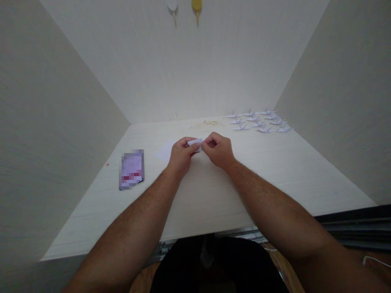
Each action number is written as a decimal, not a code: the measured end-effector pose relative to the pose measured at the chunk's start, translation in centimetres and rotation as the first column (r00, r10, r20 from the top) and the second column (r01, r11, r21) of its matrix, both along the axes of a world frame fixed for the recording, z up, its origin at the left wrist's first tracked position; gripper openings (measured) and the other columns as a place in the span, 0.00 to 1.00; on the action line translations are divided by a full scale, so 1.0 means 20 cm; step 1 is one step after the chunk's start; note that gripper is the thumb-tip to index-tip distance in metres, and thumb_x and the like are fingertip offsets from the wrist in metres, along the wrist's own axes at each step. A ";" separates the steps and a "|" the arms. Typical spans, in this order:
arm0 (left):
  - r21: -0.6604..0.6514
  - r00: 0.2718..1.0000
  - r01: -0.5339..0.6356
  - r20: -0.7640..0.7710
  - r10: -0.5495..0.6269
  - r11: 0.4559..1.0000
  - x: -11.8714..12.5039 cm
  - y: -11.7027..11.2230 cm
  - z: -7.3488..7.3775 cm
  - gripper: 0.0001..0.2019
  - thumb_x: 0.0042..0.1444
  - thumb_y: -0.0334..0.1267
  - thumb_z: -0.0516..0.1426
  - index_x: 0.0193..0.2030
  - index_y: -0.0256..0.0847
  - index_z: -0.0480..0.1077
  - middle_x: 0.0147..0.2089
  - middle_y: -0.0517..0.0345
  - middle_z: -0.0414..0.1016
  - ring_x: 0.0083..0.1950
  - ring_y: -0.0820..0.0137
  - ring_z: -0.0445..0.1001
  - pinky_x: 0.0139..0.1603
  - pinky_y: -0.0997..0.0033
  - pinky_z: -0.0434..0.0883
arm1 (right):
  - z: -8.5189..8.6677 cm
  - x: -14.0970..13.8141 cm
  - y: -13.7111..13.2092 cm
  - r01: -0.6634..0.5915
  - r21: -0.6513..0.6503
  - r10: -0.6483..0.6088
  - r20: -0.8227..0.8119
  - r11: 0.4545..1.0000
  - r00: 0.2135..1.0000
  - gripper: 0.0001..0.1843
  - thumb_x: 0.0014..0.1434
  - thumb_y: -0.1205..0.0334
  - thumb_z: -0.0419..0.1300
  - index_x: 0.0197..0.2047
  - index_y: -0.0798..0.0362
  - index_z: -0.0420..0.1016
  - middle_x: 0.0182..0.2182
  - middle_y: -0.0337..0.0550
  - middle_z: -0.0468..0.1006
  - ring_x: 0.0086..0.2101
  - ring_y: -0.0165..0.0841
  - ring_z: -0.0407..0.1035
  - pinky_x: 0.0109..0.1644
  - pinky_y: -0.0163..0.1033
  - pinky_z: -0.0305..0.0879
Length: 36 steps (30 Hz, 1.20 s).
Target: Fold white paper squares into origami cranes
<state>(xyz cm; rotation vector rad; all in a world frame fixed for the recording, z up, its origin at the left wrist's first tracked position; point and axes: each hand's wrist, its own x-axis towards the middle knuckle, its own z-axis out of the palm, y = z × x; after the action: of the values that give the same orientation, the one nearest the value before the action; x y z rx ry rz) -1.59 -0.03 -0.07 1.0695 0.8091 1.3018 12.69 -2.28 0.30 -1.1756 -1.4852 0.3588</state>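
Note:
A small folded piece of white paper is held up between my two hands above the middle of the table. My left hand pinches it, with the thumb lying across its front. At its right corner, my right hand has thumb and forefinger closed on the paper, the other fingers curled in. Partly covered by my left hand, a flat white paper sheet lies on the table. Toward the back right stand several folded white paper cranes, grouped in rough rows.
A phone-like device, its screen blurred out, lies on the white table at the left. Pale walls enclose the table at left, back and right. A white hook and a yellow hook are on the back wall.

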 end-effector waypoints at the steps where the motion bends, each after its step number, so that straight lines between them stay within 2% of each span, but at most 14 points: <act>1: 0.001 1.000 -0.004 -0.002 0.004 1.000 0.00 0.00 0.00 0.14 0.37 0.36 0.71 0.32 0.38 0.76 0.31 0.59 0.79 0.32 0.72 0.76 0.40 0.68 0.73 | 0.00 0.00 0.00 -0.001 0.001 0.001 0.001 1.000 1.000 0.07 0.53 0.62 0.61 0.25 0.51 0.69 0.20 0.33 0.71 0.22 0.27 0.63 0.31 0.36 0.61; 5: 0.004 1.000 -0.030 -0.005 0.030 1.000 0.00 0.01 0.00 0.15 0.36 0.36 0.71 0.32 0.38 0.76 0.30 0.59 0.79 0.31 0.73 0.75 0.38 0.70 0.72 | -0.01 0.00 0.01 -0.021 -0.030 0.020 -0.044 0.999 0.999 0.05 0.52 0.61 0.62 0.28 0.51 0.71 0.22 0.34 0.74 0.23 0.27 0.65 0.31 0.36 0.62; 9: 0.028 0.997 -0.049 -0.055 0.051 0.998 0.00 0.01 -0.02 0.15 0.37 0.38 0.72 0.33 0.39 0.77 0.30 0.60 0.79 0.31 0.73 0.75 0.37 0.71 0.72 | -0.01 -0.01 0.02 -0.066 -0.101 0.048 -0.170 0.993 0.984 0.09 0.49 0.58 0.66 0.34 0.51 0.74 0.27 0.36 0.78 0.27 0.29 0.68 0.33 0.36 0.66; 13: 0.087 0.993 -0.045 -0.106 0.054 0.995 -0.01 0.01 -0.04 0.15 0.41 0.40 0.72 0.34 0.38 0.78 0.31 0.58 0.80 0.33 0.72 0.76 0.40 0.70 0.72 | 0.02 -0.01 0.01 -0.082 -0.135 0.054 -0.199 0.987 0.979 0.08 0.49 0.57 0.66 0.28 0.52 0.74 0.23 0.37 0.77 0.25 0.29 0.68 0.32 0.37 0.65; 17: 0.125 0.985 -0.042 -0.159 0.062 0.991 -0.01 0.01 -0.04 0.14 0.42 0.41 0.72 0.34 0.38 0.78 0.32 0.56 0.81 0.34 0.71 0.76 0.40 0.70 0.72 | 0.03 -0.01 0.00 -0.070 -0.153 0.036 -0.214 0.986 0.976 0.06 0.49 0.59 0.65 0.27 0.52 0.75 0.22 0.36 0.76 0.24 0.28 0.66 0.31 0.37 0.64; 25: 0.117 0.986 -0.031 -0.161 0.050 0.993 0.00 0.00 -0.02 0.12 0.42 0.39 0.71 0.33 0.38 0.78 0.31 0.57 0.80 0.32 0.72 0.76 0.38 0.70 0.71 | 0.02 0.00 0.01 -0.095 -0.153 0.056 -0.241 0.984 0.969 0.06 0.49 0.60 0.64 0.26 0.52 0.74 0.20 0.35 0.74 0.23 0.27 0.64 0.29 0.35 0.61; 32: 0.021 0.988 0.007 -0.154 -0.004 1.000 0.00 0.00 -0.02 0.13 0.42 0.41 0.70 0.32 0.38 0.76 0.31 0.57 0.79 0.32 0.71 0.75 0.35 0.70 0.72 | 0.00 0.01 0.04 -0.150 -0.144 0.105 -0.277 0.978 0.955 0.08 0.51 0.57 0.63 0.27 0.51 0.73 0.21 0.35 0.73 0.23 0.28 0.65 0.29 0.36 0.62; 36: 0.095 0.969 -0.036 -0.239 0.058 0.995 0.00 0.00 -0.01 0.11 0.44 0.42 0.70 0.28 0.38 0.76 0.27 0.58 0.77 0.29 0.73 0.72 0.32 0.72 0.69 | 0.00 0.02 0.04 -0.153 -0.162 0.102 -0.285 0.975 0.953 0.07 0.50 0.58 0.64 0.26 0.52 0.73 0.20 0.34 0.73 0.22 0.28 0.65 0.28 0.35 0.63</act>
<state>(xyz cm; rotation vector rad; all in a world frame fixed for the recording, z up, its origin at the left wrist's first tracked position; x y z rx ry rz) -1.65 -0.11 -0.29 1.3059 0.9687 1.2726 13.02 -1.45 0.38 -1.1223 -1.3068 0.7321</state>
